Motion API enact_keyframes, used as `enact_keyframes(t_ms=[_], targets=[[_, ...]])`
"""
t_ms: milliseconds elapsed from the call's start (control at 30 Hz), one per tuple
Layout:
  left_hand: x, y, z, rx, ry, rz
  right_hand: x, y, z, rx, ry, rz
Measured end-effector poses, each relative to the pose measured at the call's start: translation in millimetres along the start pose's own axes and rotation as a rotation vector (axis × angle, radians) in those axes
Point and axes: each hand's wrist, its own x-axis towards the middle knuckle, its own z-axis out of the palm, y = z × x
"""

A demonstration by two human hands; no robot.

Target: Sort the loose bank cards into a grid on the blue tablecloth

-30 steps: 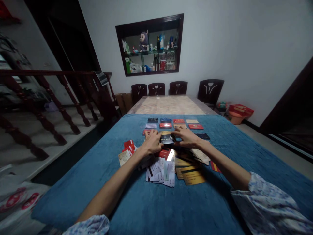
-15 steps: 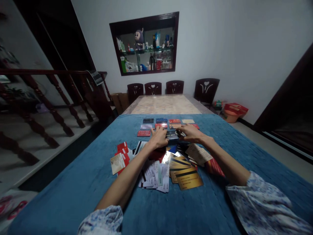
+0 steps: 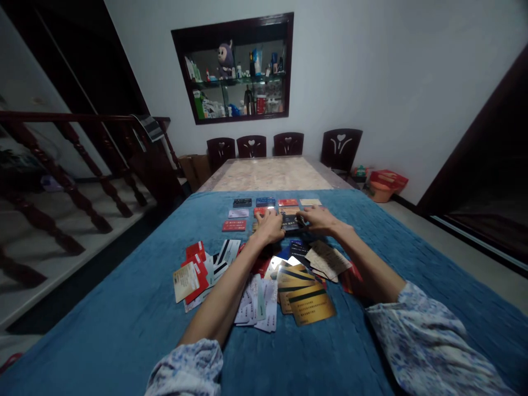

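Both of my hands are at a black card (image 3: pixel 292 222) with pale lettering, held low over the blue cloth. My right hand (image 3: pixel 322 221) pinches its right end. At its left end is my left hand (image 3: pixel 269 226), thumb and forefinger closed at the edge and the other fingers over neighbouring cards. Beyond them are rows of cards, with a red card (image 3: pixel 234 225) and a lilac card (image 3: pixel 238 213) on the left. Nearer me, loose piles include gold cards (image 3: pixel 312 302), pale lilac cards (image 3: pixel 268 308), red cards (image 3: pixel 198 273) and beige cards (image 3: pixel 329 260). My forearms hide parts of these piles.
A blue cloth (image 3: pixel 136 291) covers the near part of the long table, whose bare top (image 3: pixel 268 173) shows beyond. Several dark chairs (image 3: pixel 289 144) stand at the far end. A wooden railing (image 3: pixel 78 165) is on the left, and an orange bin (image 3: pixel 381 190) on the right.
The view has shifted slightly, moving the scene left in the picture. My hands remain at the two ends of the black card, with only small finger movement.
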Motion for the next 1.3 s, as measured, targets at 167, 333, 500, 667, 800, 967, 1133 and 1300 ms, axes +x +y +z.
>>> enact_keyframes(t_ms=[167,333,500,667,800,967,1133,1300], targets=[[3,2,3.0,0.011,-0.01,0.014,2,1,7,-0.022,-0.001,0.016],[10,0,13.1,0.012,-0.037,0.017,5,3,14,-0.02,-0.015,0.03],[12,-1,18.3,-0.004,-0.075,0.02,7,3,21,0.006,-0.029,0.011],[12,-2,23.6,-0.02,-0.056,0.019,8,2,25,0.013,-0.026,0.014],[14,-4,27.6,-0.021,-0.054,0.024,8,1,25,0.019,-0.015,0.014],[15,-4,29.4,-0.025,-0.047,0.031,8,2,27,0.034,-0.011,0.015],[13,-2,26.3,-0.037,-0.069,0.009,13,5,33,0.065,-0.006,0.006],[13,0,26.7,-0.032,-0.074,0.014,15,7,38,0.066,-0.023,-0.005]])
